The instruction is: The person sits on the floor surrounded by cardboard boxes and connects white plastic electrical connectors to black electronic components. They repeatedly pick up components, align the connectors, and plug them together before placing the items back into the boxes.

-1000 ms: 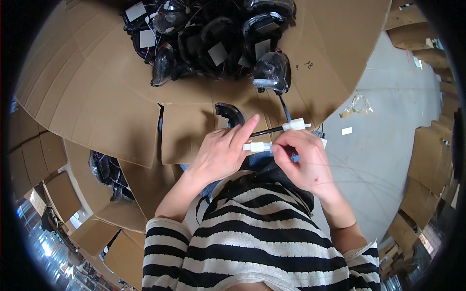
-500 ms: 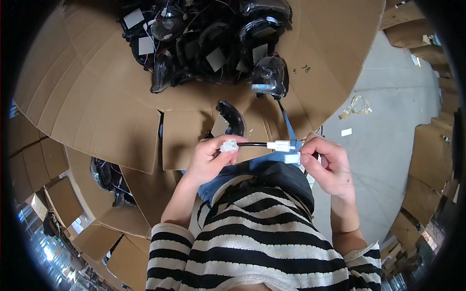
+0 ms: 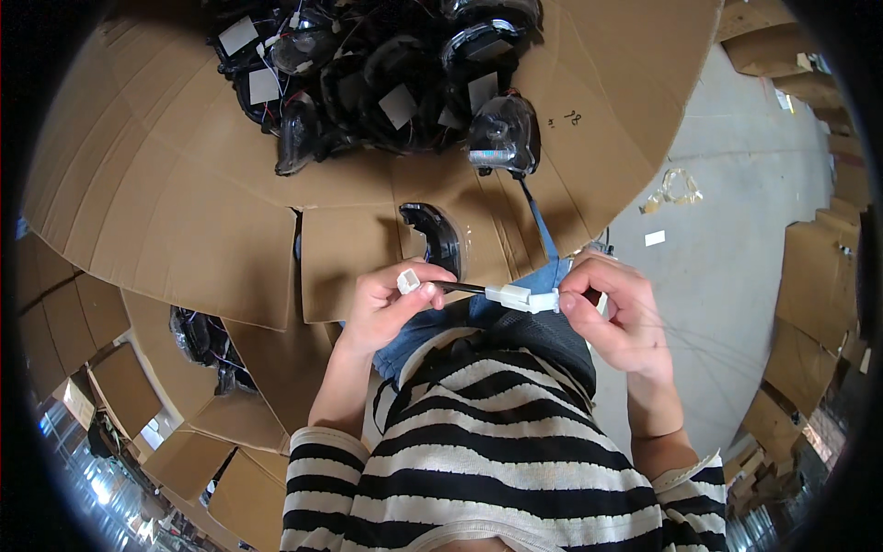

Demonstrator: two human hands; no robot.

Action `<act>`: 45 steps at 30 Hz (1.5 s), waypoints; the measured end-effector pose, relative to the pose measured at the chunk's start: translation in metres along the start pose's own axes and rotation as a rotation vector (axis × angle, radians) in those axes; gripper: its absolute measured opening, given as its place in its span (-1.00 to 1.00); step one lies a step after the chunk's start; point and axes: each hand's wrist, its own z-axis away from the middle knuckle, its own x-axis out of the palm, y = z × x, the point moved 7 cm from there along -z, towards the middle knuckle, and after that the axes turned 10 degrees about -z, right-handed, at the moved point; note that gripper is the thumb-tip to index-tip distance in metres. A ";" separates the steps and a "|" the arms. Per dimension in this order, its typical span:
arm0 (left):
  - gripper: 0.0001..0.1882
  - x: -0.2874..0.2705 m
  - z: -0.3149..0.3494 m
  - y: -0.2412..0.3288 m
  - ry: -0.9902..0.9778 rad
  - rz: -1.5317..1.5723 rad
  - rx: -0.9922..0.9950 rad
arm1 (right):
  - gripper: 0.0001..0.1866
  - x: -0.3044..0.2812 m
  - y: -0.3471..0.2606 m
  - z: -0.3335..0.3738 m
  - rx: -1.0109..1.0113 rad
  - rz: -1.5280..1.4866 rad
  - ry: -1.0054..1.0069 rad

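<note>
My left hand (image 3: 377, 304) is closed on a short black cable (image 3: 458, 287), pinching it beside a white plug connector (image 3: 407, 281) on its left end. At the cable's other end is a second white connector (image 3: 508, 296). My right hand (image 3: 612, 308) pinches a smaller white connector (image 3: 544, 302), which meets that second one end to end; how deep it sits inside cannot be made out. Thin wires run from the right hand toward the lower right. Beyond my hands, a curved black lamp-like part (image 3: 441, 239) in clear wrap lies on cardboard.
A heap of wrapped black lamp units (image 3: 395, 97) with wires and white labels covers the far part of a large cardboard sheet (image 3: 175, 212). One wrapped unit (image 3: 504, 133) lies at its near right, by a blue strap (image 3: 544, 230). Cardboard boxes (image 3: 248, 488) stand at left.
The right-hand connector has moved from below the cable's connector up into line with it, and the two now touch. The cable's left end has tilted upward. The view has shifted slightly.
</note>
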 end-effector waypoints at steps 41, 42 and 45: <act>-0.75 -0.157 0.169 0.122 1.157 -0.067 0.446 | -0.96 0.009 0.016 0.004 -0.022 0.050 -0.204; -0.78 -0.185 0.188 0.153 0.757 -0.009 0.498 | -0.96 0.005 0.024 0.013 0.013 0.019 -0.196; -0.75 -0.214 0.282 0.208 1.622 -0.469 0.727 | -0.95 0.022 0.045 0.029 0.201 -0.039 -0.279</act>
